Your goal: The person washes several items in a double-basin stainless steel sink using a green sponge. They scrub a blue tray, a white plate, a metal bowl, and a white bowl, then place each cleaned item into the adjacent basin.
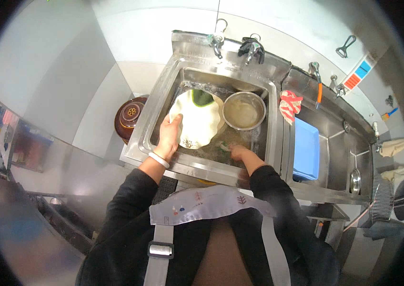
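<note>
My left hand (169, 136) grips the left rim of a large white plate (196, 123) with a scalloped edge. Its thumb lies on top, and the fingers are hidden beneath. The plate bears a green patch near its far edge and a small dark pattern near its front edge. My right hand (237, 152) is low in the murky water of a stainless steel sink (274, 136). Its fingers close on a small white-and-green thing (225, 146), too blurred to name. Beyond that hand sits a round metal bowl (244, 111) holding cloudy liquid.
Two taps (217, 43) stand at the sink's back, black gloves (246, 46) draped over one. A red-and-white cloth (289, 105) hangs on the divider. A second sink basin (336, 150) holds a blue tray (305, 148). Left of the sink is a brown lidded pot (130, 118).
</note>
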A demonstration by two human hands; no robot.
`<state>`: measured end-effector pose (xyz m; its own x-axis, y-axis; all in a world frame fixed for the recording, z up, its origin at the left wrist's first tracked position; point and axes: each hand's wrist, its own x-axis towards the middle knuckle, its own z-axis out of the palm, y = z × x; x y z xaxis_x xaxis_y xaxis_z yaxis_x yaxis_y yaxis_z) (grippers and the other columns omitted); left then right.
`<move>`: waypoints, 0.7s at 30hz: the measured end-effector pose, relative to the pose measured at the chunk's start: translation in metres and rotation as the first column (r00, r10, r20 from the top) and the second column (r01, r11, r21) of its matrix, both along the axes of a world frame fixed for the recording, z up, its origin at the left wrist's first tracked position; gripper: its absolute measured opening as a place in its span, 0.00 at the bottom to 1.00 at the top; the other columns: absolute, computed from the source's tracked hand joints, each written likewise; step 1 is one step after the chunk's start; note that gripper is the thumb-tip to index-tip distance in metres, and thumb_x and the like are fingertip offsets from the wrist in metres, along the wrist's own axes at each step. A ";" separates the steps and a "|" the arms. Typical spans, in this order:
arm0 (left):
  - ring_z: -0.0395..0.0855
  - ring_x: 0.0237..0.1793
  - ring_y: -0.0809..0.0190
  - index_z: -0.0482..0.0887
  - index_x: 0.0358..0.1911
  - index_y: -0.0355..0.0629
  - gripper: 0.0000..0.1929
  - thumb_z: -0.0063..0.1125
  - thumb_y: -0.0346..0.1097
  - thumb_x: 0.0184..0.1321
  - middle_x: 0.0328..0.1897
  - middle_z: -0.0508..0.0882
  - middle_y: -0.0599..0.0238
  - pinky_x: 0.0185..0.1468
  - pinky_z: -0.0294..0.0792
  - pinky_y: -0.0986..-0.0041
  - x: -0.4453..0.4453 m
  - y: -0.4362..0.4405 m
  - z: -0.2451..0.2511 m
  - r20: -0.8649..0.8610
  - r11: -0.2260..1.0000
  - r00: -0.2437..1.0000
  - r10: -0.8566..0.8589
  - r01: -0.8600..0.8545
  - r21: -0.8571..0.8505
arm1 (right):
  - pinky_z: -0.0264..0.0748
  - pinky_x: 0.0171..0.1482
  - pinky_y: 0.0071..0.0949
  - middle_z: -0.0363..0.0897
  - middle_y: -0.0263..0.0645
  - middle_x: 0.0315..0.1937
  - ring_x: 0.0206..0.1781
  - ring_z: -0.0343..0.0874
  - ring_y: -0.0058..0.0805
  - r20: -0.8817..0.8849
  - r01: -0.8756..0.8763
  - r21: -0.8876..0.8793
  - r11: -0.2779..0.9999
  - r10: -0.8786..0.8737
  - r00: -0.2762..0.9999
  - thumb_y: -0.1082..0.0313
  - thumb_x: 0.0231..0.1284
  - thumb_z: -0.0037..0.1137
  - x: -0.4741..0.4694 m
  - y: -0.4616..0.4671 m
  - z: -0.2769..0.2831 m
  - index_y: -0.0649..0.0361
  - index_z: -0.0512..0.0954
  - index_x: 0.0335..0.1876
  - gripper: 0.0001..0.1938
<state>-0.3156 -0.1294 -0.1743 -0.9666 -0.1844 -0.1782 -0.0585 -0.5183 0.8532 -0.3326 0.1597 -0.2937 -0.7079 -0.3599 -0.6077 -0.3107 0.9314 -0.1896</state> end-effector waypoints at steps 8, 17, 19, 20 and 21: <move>0.80 0.45 0.65 0.75 0.55 0.38 0.14 0.48 0.32 0.69 0.49 0.82 0.63 0.48 0.73 0.72 0.004 0.011 -0.004 -0.038 0.981 0.980 -0.196 0.196 -0.012 | 0.77 0.44 0.37 0.80 0.34 0.38 0.41 0.79 0.30 0.825 0.774 -0.555 -0.306 -0.321 0.465 0.68 0.55 0.51 -0.007 -0.039 0.110 0.60 0.77 0.42 0.10; 0.72 0.59 0.64 0.68 0.66 0.39 0.28 0.40 0.18 0.59 0.60 0.77 0.63 0.62 0.62 0.76 0.019 0.048 0.020 -0.090 0.915 0.945 -0.314 0.276 -0.295 | 0.70 0.56 0.28 0.78 0.33 0.46 0.50 0.75 0.25 0.673 0.534 -0.620 -0.575 -0.040 0.738 0.71 0.59 0.50 0.012 -0.120 0.168 0.59 0.74 0.53 0.16; 0.73 0.58 0.63 0.65 0.67 0.37 0.29 0.38 0.16 0.58 0.60 0.76 0.62 0.63 0.62 0.75 0.020 0.053 0.021 -0.032 0.932 0.953 -0.300 0.286 -0.223 | 0.70 0.57 0.27 0.78 0.33 0.47 0.51 0.75 0.26 0.699 0.512 -0.605 -0.610 -0.099 0.708 0.73 0.61 0.51 0.009 -0.123 0.167 0.58 0.73 0.55 0.16; 0.73 0.58 0.63 0.66 0.66 0.37 0.29 0.38 0.16 0.59 0.61 0.75 0.61 0.63 0.62 0.75 0.022 0.056 0.020 -0.019 0.928 0.953 -0.303 0.291 -0.233 | 0.70 0.56 0.27 0.78 0.33 0.47 0.51 0.75 0.25 0.670 0.470 -0.602 -0.646 -0.088 0.738 0.73 0.62 0.52 0.007 -0.121 0.164 0.58 0.73 0.55 0.15; 0.72 0.59 0.63 0.66 0.66 0.37 0.29 0.38 0.16 0.58 0.61 0.75 0.61 0.63 0.62 0.75 0.023 0.061 0.019 -0.071 0.929 0.948 -0.311 0.287 -0.236 | 0.71 0.54 0.26 0.77 0.32 0.46 0.50 0.75 0.25 0.693 0.457 -0.599 -0.658 -0.140 0.707 0.71 0.63 0.53 0.002 -0.118 0.161 0.58 0.73 0.52 0.13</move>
